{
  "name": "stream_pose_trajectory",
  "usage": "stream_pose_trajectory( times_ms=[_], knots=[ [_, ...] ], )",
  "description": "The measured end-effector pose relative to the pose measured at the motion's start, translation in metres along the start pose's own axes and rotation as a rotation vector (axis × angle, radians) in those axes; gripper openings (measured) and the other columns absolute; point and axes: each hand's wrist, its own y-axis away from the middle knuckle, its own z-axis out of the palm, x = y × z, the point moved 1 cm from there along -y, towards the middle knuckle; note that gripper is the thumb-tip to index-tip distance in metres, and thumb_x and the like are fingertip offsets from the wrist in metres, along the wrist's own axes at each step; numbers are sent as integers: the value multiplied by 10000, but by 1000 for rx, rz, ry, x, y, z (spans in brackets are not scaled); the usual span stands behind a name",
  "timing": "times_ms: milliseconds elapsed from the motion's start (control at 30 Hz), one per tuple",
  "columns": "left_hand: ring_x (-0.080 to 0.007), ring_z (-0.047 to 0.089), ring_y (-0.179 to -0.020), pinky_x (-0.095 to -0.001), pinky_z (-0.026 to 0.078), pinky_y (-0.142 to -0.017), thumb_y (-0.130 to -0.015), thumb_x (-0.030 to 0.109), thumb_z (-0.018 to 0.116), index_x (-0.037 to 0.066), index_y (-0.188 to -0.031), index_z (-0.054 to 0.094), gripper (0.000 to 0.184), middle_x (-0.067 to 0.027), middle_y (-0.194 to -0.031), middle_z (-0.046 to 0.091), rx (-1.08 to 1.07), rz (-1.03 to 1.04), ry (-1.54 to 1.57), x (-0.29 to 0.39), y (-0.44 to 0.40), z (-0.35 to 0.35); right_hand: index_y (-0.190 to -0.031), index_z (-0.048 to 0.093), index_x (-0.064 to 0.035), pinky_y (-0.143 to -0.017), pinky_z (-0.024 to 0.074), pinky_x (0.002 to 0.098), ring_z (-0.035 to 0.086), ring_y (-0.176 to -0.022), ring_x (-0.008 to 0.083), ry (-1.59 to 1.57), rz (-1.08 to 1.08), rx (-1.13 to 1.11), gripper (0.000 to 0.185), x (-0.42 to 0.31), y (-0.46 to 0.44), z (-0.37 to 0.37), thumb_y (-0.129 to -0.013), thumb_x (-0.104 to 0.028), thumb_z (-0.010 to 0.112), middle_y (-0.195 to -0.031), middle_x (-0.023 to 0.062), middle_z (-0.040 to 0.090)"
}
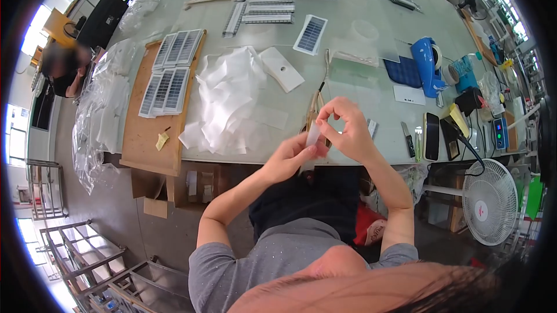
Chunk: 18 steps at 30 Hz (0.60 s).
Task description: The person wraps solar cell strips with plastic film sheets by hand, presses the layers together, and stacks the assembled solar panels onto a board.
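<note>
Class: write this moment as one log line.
Left hand: grips white strip | Right hand: at its upper end | Nearby: white sheet pile

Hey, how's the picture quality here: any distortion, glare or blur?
Head view: strong fisheye bending, with black corners; head view: the left-hand window is washed out, and the tabletop looks glossy; head view: the left hand looks slightly blurred.
</note>
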Motion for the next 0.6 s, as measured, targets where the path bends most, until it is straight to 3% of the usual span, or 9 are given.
stream_pose_trajectory(
  times_ms=[100,200,233,333,367,400,467,500,600],
  knots=[
    [-243,538,-1305,-377,389,-1115,-1070,424,353,7,-1527,378,619,-159,-1337,595,-109,-126,445,-14,9,18,-844,651,-97,-841,373,358,570,-870,199,-98,301,-190,96,23,21,-1,-833,-150,730,-881,10,646],
    [-300,497,-1345,-446,343,-1151,-1039,516,324,1,-1536,348,715,-172,-1419,538,-167,-322,686,-29,24,26,-843,665,-107,-882,346,384,562,-950,209,214,114,-71,108,49,32,7,-831,-178,745,-932,4,641],
    [-275,613,-1201,-392,461,-1046,-1044,482,349,13,-1460,480,640,-165,-1315,624,-82,-412,642,-29,30,31,-840,670,-110,-894,335,388,557,-975,212,249,135,-58,112,57,34,9,-828,-187,751,-947,2,638],
    [-220,701,-955,-327,552,-847,-1041,383,470,39,-1291,643,460,-134,-1131,709,-158,-486,-88,-26,43,17,-823,684,-122,-907,312,403,541,-1023,217,336,167,-3,120,79,33,15,-817,-210,766,-984,-9,628],
    [-158,671,-712,-298,542,-656,-991,214,614,52,-1109,714,224,-99,-909,723,18,-319,-423,-25,50,22,-812,686,-130,-897,311,408,535,-1022,217,353,157,20,121,86,34,17,-811,-216,771,-992,-16,623],
    [-146,620,-728,-314,510,-646,-884,127,738,97,-1072,714,192,-53,-888,660,79,-73,-850,-28,54,17,-801,688,-137,-887,311,413,530,-1021,217,370,149,43,122,90,36,18,-805,-221,775,-999,-22,617],
    [-159,579,-764,-316,482,-666,-791,136,795,153,-1032,722,253,-18,-893,583,254,740,-1490,-42,43,2,-798,690,-137,-891,310,417,530,-1023,218,372,151,47,121,93,39,19,-804,-224,775,-1006,-22,616],
    [-179,551,-802,-318,465,-709,-731,157,817,202,-1036,728,321,12,-936,545,243,817,-1578,-45,38,-5,-797,691,-138,-892,310,420,530,-1025,218,373,147,50,121,95,39,20,-803,-225,775,-1010,-22,616],
    [-180,541,-794,-327,449,-717,-720,129,824,214,-1002,740,306,18,-905,550,203,906,-1565,-55,30,-12,-798,692,-137,-895,309,417,532,-1027,216,363,158,63,119,96,41,20,-802,-221,776,-1007,-21,616]
  ],
)
